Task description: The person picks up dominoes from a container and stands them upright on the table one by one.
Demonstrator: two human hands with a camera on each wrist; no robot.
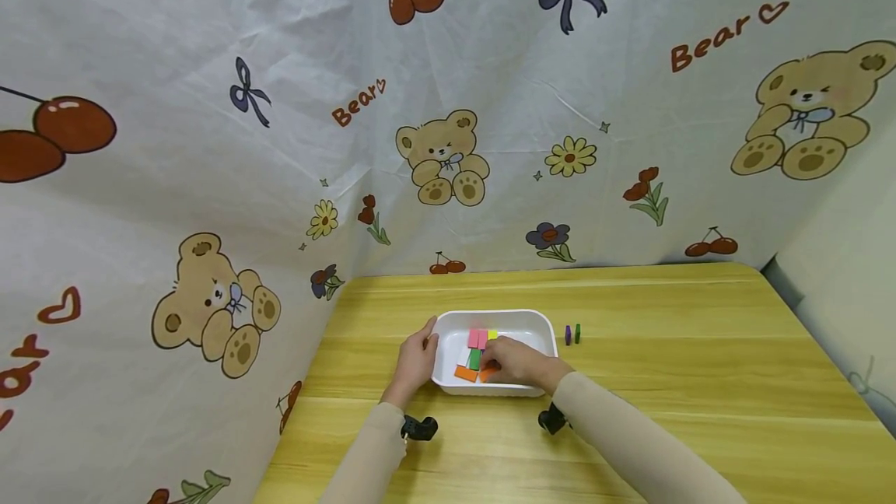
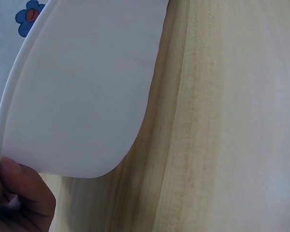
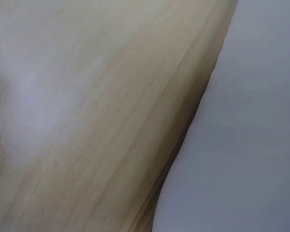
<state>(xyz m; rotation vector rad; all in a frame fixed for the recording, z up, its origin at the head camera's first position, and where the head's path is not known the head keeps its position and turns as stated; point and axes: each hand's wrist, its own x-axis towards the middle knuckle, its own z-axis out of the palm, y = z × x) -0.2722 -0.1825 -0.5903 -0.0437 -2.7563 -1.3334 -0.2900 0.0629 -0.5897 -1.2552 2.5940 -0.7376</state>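
A white plastic tub stands on the table with several small flat coloured blocks lying inside: pink blocks, a yellow block, a green block, a white piece and orange blocks. My left hand grips the tub's left rim; the left wrist view shows the thumb against its outer wall. Inside the tub, my right hand reaches down with bent fingers among the blocks. Its fingertips are hidden, so whether they pinch a block cannot be made out. The right wrist view shows only the tub's outer wall and wood.
A purple block and a green block stand on edge just right of the tub. The wooden table reaches back to a curtain printed with bears, which also hangs along the left side.
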